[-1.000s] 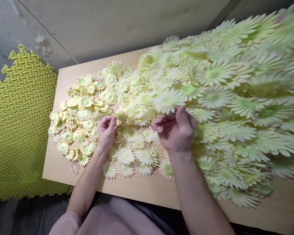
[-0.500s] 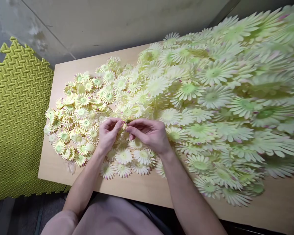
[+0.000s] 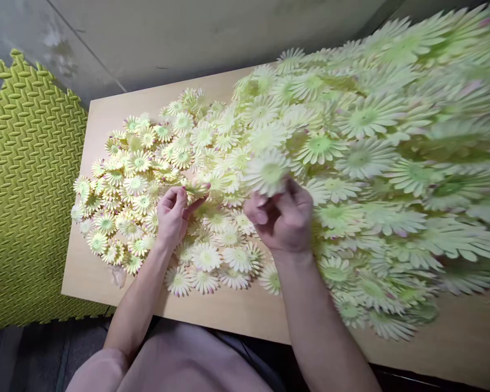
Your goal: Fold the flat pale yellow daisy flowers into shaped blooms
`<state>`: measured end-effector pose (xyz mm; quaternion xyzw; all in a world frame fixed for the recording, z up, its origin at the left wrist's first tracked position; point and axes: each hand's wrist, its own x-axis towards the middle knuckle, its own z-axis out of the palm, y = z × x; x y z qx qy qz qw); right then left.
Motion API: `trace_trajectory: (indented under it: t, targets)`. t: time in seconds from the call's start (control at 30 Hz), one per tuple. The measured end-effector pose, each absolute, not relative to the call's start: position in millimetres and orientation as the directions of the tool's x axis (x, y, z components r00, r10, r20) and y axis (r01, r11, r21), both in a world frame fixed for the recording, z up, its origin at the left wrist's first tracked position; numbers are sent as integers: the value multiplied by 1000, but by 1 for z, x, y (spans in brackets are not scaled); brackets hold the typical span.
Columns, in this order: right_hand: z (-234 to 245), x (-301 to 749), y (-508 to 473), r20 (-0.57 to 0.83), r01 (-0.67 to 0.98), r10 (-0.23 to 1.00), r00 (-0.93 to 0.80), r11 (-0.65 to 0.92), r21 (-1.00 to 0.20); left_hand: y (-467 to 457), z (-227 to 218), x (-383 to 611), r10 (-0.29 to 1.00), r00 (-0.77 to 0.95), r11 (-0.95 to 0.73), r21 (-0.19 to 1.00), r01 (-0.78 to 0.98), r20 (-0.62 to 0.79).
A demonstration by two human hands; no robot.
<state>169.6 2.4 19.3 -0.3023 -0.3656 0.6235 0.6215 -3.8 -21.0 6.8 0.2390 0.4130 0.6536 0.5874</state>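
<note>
My left hand (image 3: 173, 218) pinches a small artificial flower piece (image 3: 196, 188), seen nearly edge-on, between thumb and fingers. To its right, my right hand (image 3: 283, 215) grips a larger pale daisy-shaped flower piece (image 3: 268, 172) with a light green centre, its petals blurred by motion. Both hands are raised over the flower pile, apart from each other. Beneath and left of my left hand lie many small cream flowers (image 3: 135, 185) with pinkish tips. Around my right hand spread bigger pale green-white flowers (image 3: 363, 117).
The pile covers much of a light wooden table (image 3: 106, 117). A yellow-green interlocking foam mat (image 3: 28, 196) stands along the table's left side. A grey wall (image 3: 196, 38) rises behind. A scrap of clear plastic (image 3: 117, 276) lies near the front left edge.
The hands were together, fingers meeting over the pile. My right hand has moved right and now holds a larger flower piece; my left has shifted slightly left and up.
</note>
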Motion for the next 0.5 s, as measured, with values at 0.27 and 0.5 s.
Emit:
trace_trajectory:
  t: [0.27, 0.5]
  targets:
    - [15, 164, -5, 208, -241, 962, -177, 163, -957, -27, 2, 1, 987, -154, -9, 940, -342, -47]
    - [14, 153, -13, 77, -94, 972, -220, 57, -994, -29, 7, 3, 990, -133, -5, 950, -312, -39]
